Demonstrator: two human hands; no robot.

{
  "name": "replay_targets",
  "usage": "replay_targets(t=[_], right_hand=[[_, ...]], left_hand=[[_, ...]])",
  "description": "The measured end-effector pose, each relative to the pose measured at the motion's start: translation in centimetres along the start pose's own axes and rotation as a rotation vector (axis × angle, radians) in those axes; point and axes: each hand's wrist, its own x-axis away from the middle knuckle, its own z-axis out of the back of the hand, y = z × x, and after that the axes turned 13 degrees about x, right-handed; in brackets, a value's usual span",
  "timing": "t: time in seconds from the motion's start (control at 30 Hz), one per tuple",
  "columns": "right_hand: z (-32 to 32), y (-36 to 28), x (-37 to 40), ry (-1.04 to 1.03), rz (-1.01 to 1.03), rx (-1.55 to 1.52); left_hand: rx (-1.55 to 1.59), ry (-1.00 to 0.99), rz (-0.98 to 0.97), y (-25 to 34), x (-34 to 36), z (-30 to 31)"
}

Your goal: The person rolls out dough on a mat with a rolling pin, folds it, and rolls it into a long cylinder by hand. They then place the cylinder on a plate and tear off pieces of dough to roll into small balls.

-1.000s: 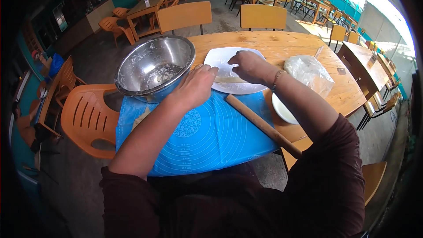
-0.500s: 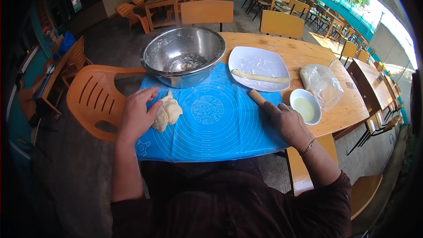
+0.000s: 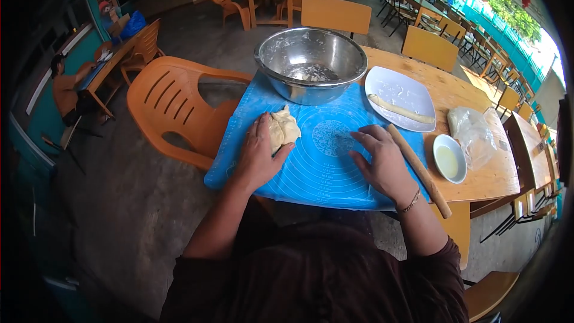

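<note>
My left hand [image 3: 257,154] lies against a lump of pale dough [image 3: 285,129] on the left part of a blue pastry mat [image 3: 323,186]. Its fingers press along the dough's left side and the thumb closes round the lower edge. Over the right half of the mat, my right hand [image 3: 384,164] is open and holds nothing, fingers and thumb apart. Just right of it, a wooden rolling pin [image 3: 421,173] lies aslant across the mat's right edge, its near end sticking out past the table's front edge.
A steel bowl [image 3: 311,92] with floury residue stands at the mat's back. A white plate [image 3: 399,85] carries a dough strip [image 3: 400,109]. Rightward are a small bowl of liquid [image 3: 449,158] and a plastic bag [image 3: 475,134]. An orange chair [image 3: 173,104] adjoins the left side; a person [image 3: 67,87] sits farther off.
My right hand has let go of the rolling pin and moved left of it; the pin now lies nearer the front edge. My left hand has closed onto the dough. The view has swung left.
</note>
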Motion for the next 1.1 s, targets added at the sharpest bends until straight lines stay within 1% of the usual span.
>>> replay_targets(t=[0.03, 0.1, 0.17, 0.2, 0.27, 0.3, 0.33, 0.37, 0.4, 0.47, 0.5, 0.57, 0.7, 0.77, 0.83, 0.87, 0.9, 0.93, 0.97, 1.0, 1.03, 1.07, 1.1], right_hand=[[-0.3, -0.8, -1.2, 0.002, 0.005, -0.005], [-1.2, -2.4, -3.6, -0.117, 0.155, -0.12], [-2.9, -3.2, -6.2, -0.181, 0.205, -0.192], [-4.7, -3.1, -7.3, -0.179, 0.206, -0.194], [-8.0, -2.9, -9.4, -0.063, 0.306, -0.175], [-8.2, -3.2, -10.4, -0.063, 0.312, -0.178], [-8.3, -3.5, -11.4, -0.197, 0.298, -0.152], [-8.4, -3.7, -12.0, -0.33, 0.281, -0.127], [-8.5, -3.8, -12.1, -0.327, 0.285, -0.129], [-8.8, -4.0, -11.8, -0.293, 0.234, -0.172], [-8.9, -3.9, -11.6, -0.291, 0.232, -0.174], [-9.3, -3.5, -11.3, -0.217, 0.221, -0.309], [-8.5, -4.0, -11.3, -0.184, 0.188, -0.226], [-7.9, -4.2, -11.5, -0.257, 0.139, -0.159], [-7.0, -4.6, -11.5, -0.284, 0.112, -0.143], [-6.6, -4.8, -11.5, -0.314, 0.087, -0.126], [-6.1, -4.9, -11.4, -0.314, 0.088, -0.128], [-5.5, -4.8, -11.4, -0.358, 0.082, -0.189], [-5.2, -4.4, -11.3, -0.401, 0.073, -0.249], [-5.1, -3.8, -11.4, -0.399, 0.072, -0.25], [-5.1, -3.0, -11.5, -0.399, 0.13, -0.287], [-5.1, -2.7, -11.5, -0.399, 0.189, -0.322], [-5.0, -2.7, -11.4, -0.398, 0.19, -0.32]], left_hand=[[0.009, 0.001, -0.011, -0.1, 0.0, -0.1], [0.012, 0.002, -0.019, -0.1, 0.0, 0.1], [0.117, -0.014, -0.066, 0.0, -0.3, 0.6], [0.114, -0.013, -0.067, -0.3, -0.7, 0.8], [0.12, 0.027, -0.072, -0.9, -1.8, 1.3], [0.101, 0.016, -0.13, -0.4, -2.1, 1.7], [0.096, 0.022, -0.129, -0.6, -2.6, 1.8], [0.107, -0.083, -0.15, -1.0, -3.0, 1.7], [0.119, -0.189, -0.172, -1.1, -3.3, 1.7], [0.118, -0.215, -0.146, -1.3, -3.6, 1.6], [0.16, -0.209, -0.159, -1.4, -3.5, 1.6], [0.203, -0.205, -0.168, -1.7, -3.5, 1.4], [0.23, -0.136, -0.215, -1.9, -3.7, 0.8], [0.221, -0.111, -0.228, -1.3, -3.9, 0.7], [0.205, -0.065, -0.111, -0.9, -3.8, 0.7], [0.203, -0.065, -0.107, -0.9, -3.7, 0.4], [0.195, 0.002, -0.14, -1.1, -3.8, 0.1], [0.186, 0.069, -0.174, -1.2, -3.8, -0.1], [0.184, 0.069, -0.175, -1.3, -3.7, -0.2], [0.255, 0.089, -0.133, -1.4, -3.7, -0.3], [0.326, 0.108, -0.092, -1.5, -3.7, -0.4], [0.326, 0.108, -0.094, -1.7, -3.8, -0.2], [0.391, 0.092, -0.091, -2.0, -3.8, 0.2]])
